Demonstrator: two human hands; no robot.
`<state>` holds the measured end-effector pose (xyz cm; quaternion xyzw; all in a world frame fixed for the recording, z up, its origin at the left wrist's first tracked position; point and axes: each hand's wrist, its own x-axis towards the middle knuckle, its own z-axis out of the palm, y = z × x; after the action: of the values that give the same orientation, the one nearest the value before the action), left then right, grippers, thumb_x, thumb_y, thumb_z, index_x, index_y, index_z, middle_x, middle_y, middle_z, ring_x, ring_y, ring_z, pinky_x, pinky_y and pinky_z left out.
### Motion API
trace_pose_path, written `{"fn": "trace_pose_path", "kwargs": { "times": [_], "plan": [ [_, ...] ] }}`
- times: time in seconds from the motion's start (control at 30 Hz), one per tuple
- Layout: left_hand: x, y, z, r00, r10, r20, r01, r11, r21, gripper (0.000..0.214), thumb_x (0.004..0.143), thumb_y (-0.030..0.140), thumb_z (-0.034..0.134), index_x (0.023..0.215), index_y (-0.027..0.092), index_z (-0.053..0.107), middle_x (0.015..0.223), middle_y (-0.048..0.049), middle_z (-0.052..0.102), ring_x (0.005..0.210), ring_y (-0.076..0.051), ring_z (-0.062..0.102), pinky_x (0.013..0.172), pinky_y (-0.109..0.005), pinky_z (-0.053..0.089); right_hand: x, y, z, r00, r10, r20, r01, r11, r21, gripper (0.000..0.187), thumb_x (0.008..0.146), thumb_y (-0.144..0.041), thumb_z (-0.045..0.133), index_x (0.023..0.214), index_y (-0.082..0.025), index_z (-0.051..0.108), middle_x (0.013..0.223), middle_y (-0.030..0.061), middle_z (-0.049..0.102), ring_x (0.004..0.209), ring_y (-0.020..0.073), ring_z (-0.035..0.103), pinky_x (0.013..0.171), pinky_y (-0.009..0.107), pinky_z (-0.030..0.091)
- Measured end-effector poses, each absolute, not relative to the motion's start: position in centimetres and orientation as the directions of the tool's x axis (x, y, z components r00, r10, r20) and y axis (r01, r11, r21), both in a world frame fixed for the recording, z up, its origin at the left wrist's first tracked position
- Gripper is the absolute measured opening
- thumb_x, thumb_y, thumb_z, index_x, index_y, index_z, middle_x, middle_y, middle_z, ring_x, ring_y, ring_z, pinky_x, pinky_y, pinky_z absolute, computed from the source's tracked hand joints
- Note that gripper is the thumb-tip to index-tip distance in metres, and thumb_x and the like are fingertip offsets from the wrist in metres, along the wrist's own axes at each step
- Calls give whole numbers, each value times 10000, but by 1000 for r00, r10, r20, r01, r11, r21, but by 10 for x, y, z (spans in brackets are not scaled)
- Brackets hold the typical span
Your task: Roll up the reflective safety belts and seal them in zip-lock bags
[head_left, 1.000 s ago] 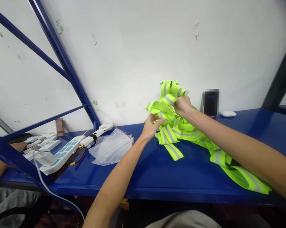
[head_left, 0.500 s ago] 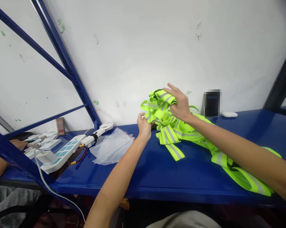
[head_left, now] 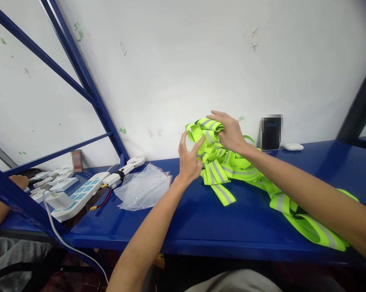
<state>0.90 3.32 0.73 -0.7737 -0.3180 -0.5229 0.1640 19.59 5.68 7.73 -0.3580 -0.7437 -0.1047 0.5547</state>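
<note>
The step in hand looks like gathering or sorting loops of the neon-yellow reflective strap, which lies heaped on the blue desk, with a bunched part raised at its top left between the hands. The left hand has its grip spread, thumb and fingers apart around the near left side of the bunch; the right hand reaches over the other end, fingers stretched out, its thumb hidden, so I cannot tell whether that grip pinches the strap. In my judgement, the next move calls for the left fingers to close on a loop while the right steadies the layers against snagging. The wall rises just behind and limits reach that way. Blue surface shows between the strap and the clear plastic bags, giving room leftward and nearer. To the right, a trailing loop passes beneath the forearm towards the front edge, and could catch or slip off.
</note>
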Motion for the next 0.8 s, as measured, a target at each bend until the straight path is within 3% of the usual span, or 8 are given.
{"fn": "trace_pose_path", "kwargs": {
  "times": [0.1,0.17,0.27,0.33,0.5,0.57,0.7,0.8],
  "plan": [
    [5,32,13,302,239,923,660,-751,-21,514,788,104,531,1291,204,556,1634,-100,104,1513,-343,125,1193,-556,214,195,56,80,-115,444,889,629,725,-281,668,634,31,456,1222,-186,687,1373,51,617,1291,269,556,1100,457,437],
    [2,31,16,353,203,913,633,-771,-74,434,787,120,532,1215,170,583,1583,-130,290,1510,-324,163,1196,-547,204,194,54,82,-99,465,880,611,726,-315,656,633,28,458,1209,-174,698,1335,50,646,1271,268,574,1100,439,439],
    [-1,29,18,410,182,894,574,-813,-97,289,779,144,520,1054,174,602,1351,-109,591,1481,-295,271,1199,-531,193,193,52,84,-75,511,856,591,714,-374,622,640,20,456,1171,-160,724,1238,53,705,1194,274,627,1050,424,479],
    [-1,29,18,410,189,892,553,-830,-78,217,762,167,511,961,188,595,1168,-89,682,1446,-295,339,1188,-524,211,192,51,85,-76,534,842,584,708,-396,597,648,9,454,1141,-166,741,1178,50,732,1132,280,659,1005,426,505],
    [0,31,16,293,249,923,563,-825,44,66,767,226,489,788,212,550,800,-54,652,1159,-282,570,1077,-491,364,196,56,84,-87,517,851,592,714,-373,585,649,-7,447,1111,-182,759,1134,40,748,1095,287,674,980,436,507],
    [2,30,17,281,249,927,540,-840,62,63,784,240,498,785,205,551,857,-71,649,1097,-270,579,1019,-464,418,199,58,85,-87,513,854,595,714,-368,576,659,-11,444,1112,-175,759,1133,51,748,1090,285,676,970,435,511],
    [8,26,19,346,234,909,423,-903,72,190,846,303,514,957,181,610,1182,-129,639,1231,-279,527,1050,-461,413,203,58,86,-117,518,847,605,714,-353,559,679,-16,463,1129,-169,756,1134,61,747,1087,289,679,970,430,515],
    [13,27,18,198,449,871,285,-877,387,250,887,361,511,988,164,629,1067,-105,689,1053,-255,631,935,-407,492,205,56,86,-148,537,831,596,719,-358,662,678,-7,482,1282,-193,676,1266,42,690,1214,303,615,1046,449,469]
  ]
}}
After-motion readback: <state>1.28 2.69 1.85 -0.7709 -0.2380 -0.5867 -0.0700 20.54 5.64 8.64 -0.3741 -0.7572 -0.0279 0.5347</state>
